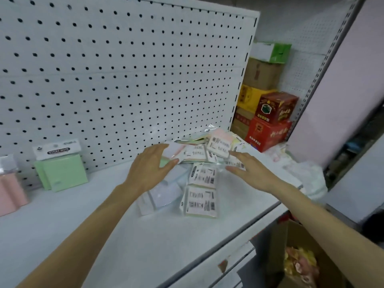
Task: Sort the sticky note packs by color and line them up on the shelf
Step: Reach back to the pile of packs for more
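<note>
Head view of a white shelf [99, 242] backed by a perforated pegboard [124, 69]. A loose pile of sticky note packs [218, 145] lies at the right end of the shelf, close to the pegboard's edge; most packs show their white barcode labels. Two label-up packs [201, 188] lie one in front of the other at the pile's near side, and a pale blue pack [166, 194] lies just beside them, partly under the left wrist.

The left hand [151, 165] reaches over the left part of the pile with fingers straight and spread, thumb pointing toward the pile's middle; it grips nothing. The right hand [247, 169] reaches in from the other side, fingers extended and parted, fingertips at the pile's right margin; it also holds nothing. Whether either hand touches a pack cannot be told.

Well apart, at the left, green packs [62, 171] stand leaning against the pegboard, with pink packs [8, 192] beside them at the frame edge. Stacked cartons [266, 100] rise behind the shelf end, and an open cardboard box [301, 260] sits below at lower right.
</note>
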`<state>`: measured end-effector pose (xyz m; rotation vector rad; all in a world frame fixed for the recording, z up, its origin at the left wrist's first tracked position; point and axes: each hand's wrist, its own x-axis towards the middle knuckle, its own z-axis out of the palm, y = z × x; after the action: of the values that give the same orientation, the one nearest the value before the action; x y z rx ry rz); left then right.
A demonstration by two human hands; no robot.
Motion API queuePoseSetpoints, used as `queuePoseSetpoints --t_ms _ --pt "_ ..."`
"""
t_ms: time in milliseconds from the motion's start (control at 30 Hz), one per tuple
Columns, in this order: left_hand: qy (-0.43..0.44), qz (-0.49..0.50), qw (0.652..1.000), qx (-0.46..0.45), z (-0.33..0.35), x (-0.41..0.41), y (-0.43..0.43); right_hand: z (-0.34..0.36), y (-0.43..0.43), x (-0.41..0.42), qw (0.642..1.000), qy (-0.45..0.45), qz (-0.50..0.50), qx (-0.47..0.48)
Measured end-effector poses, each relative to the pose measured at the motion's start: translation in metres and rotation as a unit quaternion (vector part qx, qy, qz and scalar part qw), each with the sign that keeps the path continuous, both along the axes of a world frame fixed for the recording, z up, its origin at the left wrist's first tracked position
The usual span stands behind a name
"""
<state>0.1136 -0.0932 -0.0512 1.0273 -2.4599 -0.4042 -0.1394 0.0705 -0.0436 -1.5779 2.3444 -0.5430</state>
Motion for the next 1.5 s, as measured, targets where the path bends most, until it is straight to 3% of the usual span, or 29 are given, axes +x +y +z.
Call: queuePoseSetpoints --t_ms 233,433,567,800,1000,1200,1400,1500 --pt "0.017 0.049 0.994 0.094 -0.009 -0.030 -0.031 -0.007 -0.039 -0.043 1.000 -0.017 0.005 -0.020" --pt "0.057 0.078 0.990 0.105 -0.007 -0.056 -0.036 -0.005 -0.079 -0.078 0.998 -0.049 0.034 -0.021" --pt "0.023 0.066 0.993 0.095 0.008 -0.086 -0.042 -0.010 -0.098 -0.094 0.998 -0.001 0.059 0.003" --pt "0.025 0.074 0.983 0.169 0.011 -0.133 -0.051 -0.024 -0.113 -0.105 0.995 -0.043 0.071 -0.055" --pt "-0.018 0.090 0.978 0.186 0.003 -0.153 -0.051 -0.034 -0.114 -0.106 0.975 -0.207 0.055 -0.066" --pt "-0.019 0.118 0.976 0.182 0.005 -0.161 -0.052 -0.027 -0.115 -0.118 0.961 -0.269 0.041 -0.056" --pt "-0.051 0.123 0.984 0.120 0.014 -0.168 -0.051 -0.036 -0.110 -0.133 0.907 -0.419 0.002 -0.044" --pt "-0.049 0.146 0.987 0.040 0.023 -0.171 -0.044 -0.033 -0.104 -0.137 0.879 -0.476 0.017 -0.031"
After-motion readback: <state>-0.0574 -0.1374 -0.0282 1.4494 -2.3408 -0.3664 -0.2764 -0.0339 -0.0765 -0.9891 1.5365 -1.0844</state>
